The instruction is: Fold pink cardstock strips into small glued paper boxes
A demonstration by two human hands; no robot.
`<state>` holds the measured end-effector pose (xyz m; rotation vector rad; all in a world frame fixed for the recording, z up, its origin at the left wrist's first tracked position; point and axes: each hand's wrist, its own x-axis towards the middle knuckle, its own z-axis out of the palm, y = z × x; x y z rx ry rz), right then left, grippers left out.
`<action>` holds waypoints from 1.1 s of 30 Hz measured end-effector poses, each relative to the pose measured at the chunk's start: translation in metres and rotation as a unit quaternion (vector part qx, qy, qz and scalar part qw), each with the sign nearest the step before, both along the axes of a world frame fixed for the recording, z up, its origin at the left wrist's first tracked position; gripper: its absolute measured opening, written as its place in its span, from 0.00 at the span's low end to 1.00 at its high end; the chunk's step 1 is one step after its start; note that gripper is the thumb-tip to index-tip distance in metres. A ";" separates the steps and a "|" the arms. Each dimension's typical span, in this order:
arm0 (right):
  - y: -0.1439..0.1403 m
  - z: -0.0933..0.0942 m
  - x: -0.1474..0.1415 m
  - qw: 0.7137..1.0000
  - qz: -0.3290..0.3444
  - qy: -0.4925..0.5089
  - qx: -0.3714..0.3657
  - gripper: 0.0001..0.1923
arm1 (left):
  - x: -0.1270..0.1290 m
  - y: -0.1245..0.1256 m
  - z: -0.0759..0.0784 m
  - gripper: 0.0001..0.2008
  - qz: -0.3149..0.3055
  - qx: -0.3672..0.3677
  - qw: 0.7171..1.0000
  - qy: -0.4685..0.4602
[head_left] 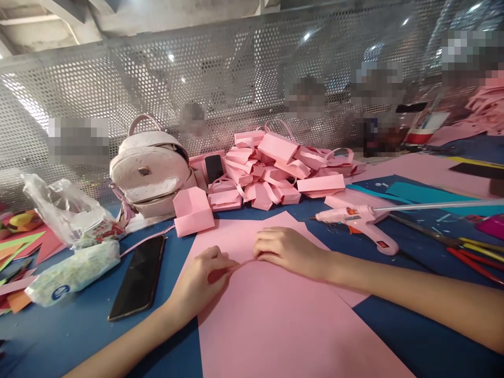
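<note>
While a large pink paper sheet [275, 315] lies flat on the blue tabletop [413, 336], a crease across it is pinched by the left hand [200, 281] — its grip is closed on the raised fold. The right hand [289, 252] is laid on the same sheet just beside the left, fingers curled down onto the paper; nothing is seen to be grasped in it. A black phone [139, 275] rests left of the sheet — a glue gun [362, 220] to the right, a heap of folded pink boxes [275, 168] behind.
</note>
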<state>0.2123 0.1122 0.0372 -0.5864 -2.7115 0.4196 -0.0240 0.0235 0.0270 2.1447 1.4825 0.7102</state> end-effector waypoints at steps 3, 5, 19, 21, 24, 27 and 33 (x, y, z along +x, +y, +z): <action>-0.004 -0.003 0.000 0.999 0.023 0.000 0.038 0.12 | -0.002 0.000 -0.003 0.17 -0.034 0.037 0.998 0.039; -0.006 -0.004 -0.001 0.997 0.038 -0.003 0.064 0.14 | -0.004 0.001 -0.006 0.17 -0.057 0.066 0.994 0.059; -0.027 0.010 -0.005 0.981 0.022 -0.093 0.171 0.10 | -0.011 -0.025 0.019 0.15 -0.103 0.135 0.909 0.381; -0.028 0.013 -0.003 0.979 0.001 -0.108 0.174 0.09 | -0.013 -0.030 0.019 0.16 -0.098 0.137 0.902 0.396; -0.027 0.019 0.003 0.974 -0.031 -0.132 0.184 0.11 | -0.014 -0.033 0.023 0.17 -0.088 0.113 0.902 0.407; -0.028 0.025 0.010 0.967 -0.055 -0.153 0.196 0.13 | -0.014 -0.034 0.029 0.17 -0.091 0.075 0.897 0.425; -0.031 0.033 0.015 0.972 -0.083 -0.161 0.146 0.13 | -0.018 -0.039 0.038 0.18 -0.095 0.075 0.904 0.411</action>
